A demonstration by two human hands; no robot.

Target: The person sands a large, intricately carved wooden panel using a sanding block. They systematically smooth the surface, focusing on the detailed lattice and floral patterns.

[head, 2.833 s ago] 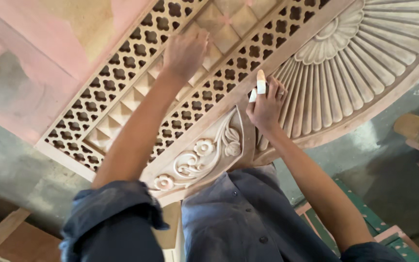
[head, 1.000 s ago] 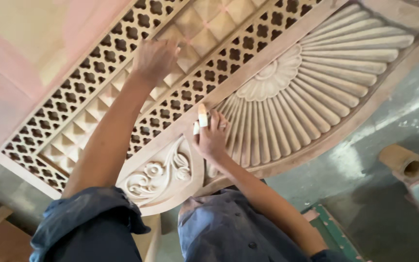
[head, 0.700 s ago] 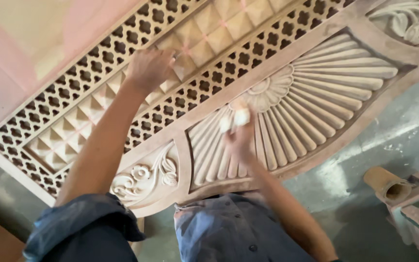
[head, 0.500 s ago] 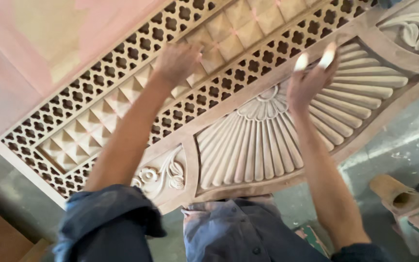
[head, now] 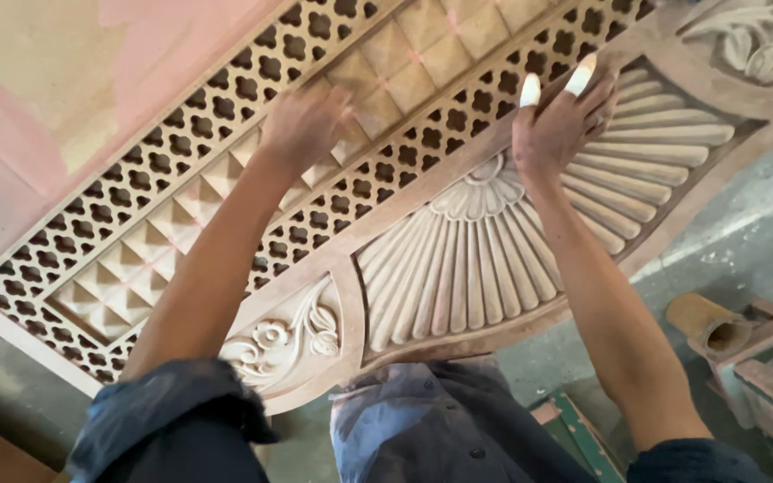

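Here, the head view shows one large carved wooden panel [head: 458,268] lying flat and running from 7 o'clock to 1 o'clock across the frame. The left hand [head: 301,125] rests at 11 o'clock on the lattice band [head: 181,179], fingers spread and pressed flat, gripping nothing; motion blur hides finer detail. The right hand [head: 556,125] sits at 1 o'clock on the upper edge of the fan carving [head: 494,259], fingers curled together against the wood. Two fingertip wraps [head: 581,76], pale in colour, cover two of its fingers; whether a small piece of abrasive is pinched beneath cannot be determined. Judged step: hand-rubbing the fluted ribs of the fan, with the left hand steadying the panel. A further stroke would call for even pressure along one rib, following its curve without crossing the ridges. Count: one panel, one fan, one scroll carving [head: 284,344] at 7 o'clock, one wooden cylinder [head: 709,326] at 4 o'clock on the floor [head: 744,241].
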